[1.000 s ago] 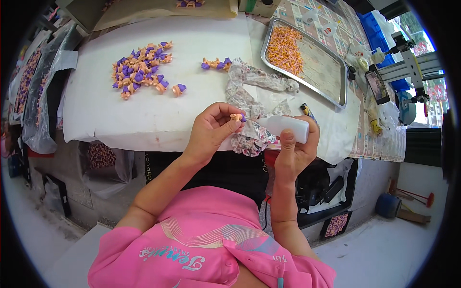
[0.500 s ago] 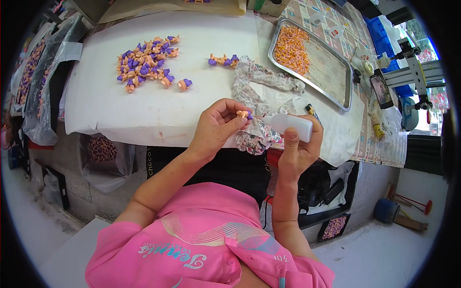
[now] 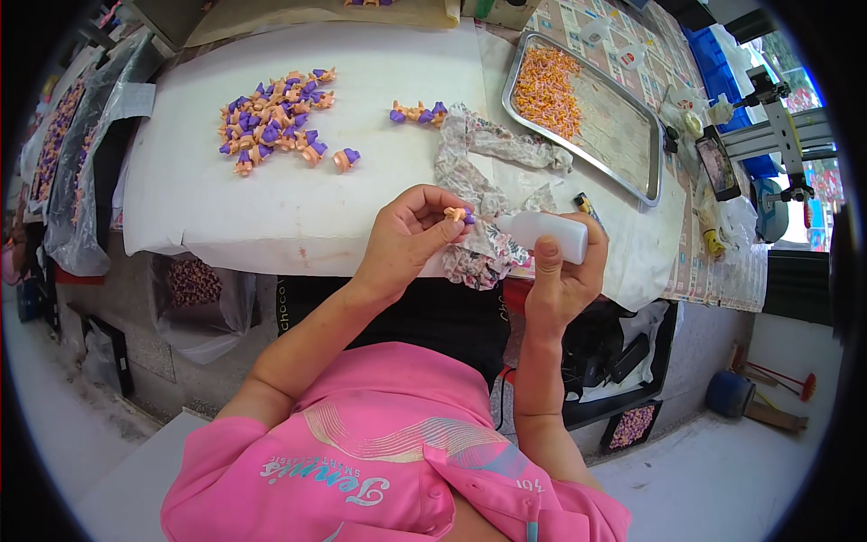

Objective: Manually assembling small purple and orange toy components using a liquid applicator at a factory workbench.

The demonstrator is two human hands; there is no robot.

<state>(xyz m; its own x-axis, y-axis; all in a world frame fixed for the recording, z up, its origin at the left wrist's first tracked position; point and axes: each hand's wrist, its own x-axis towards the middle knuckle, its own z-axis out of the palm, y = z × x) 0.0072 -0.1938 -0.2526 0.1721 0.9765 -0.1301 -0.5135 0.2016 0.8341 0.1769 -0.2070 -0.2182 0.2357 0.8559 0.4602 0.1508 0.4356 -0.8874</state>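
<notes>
Between the thumb and fingers of my left hand is a small peach-and-purple plastic figure part. My right hand is wrapped round a white squeeze bottle, tilted sideways with its nozzle end toward the part. Whether the tip touches the part is too small to tell. Below and behind the hands lies a crumpled floral cloth. A heap of similar peach-and-purple parts lies on the left of the white table, and a short row of them sits near the cloth.
A metal tray at the right holds many tiny orange and pink pieces. Small white bottles stand beyond it. A phone on a metal stand is at the far right. The white table's front edge runs before me.
Both hands keep almost the same pose, the left on the part and the right on the bottle. The view shifts very slightly.
</notes>
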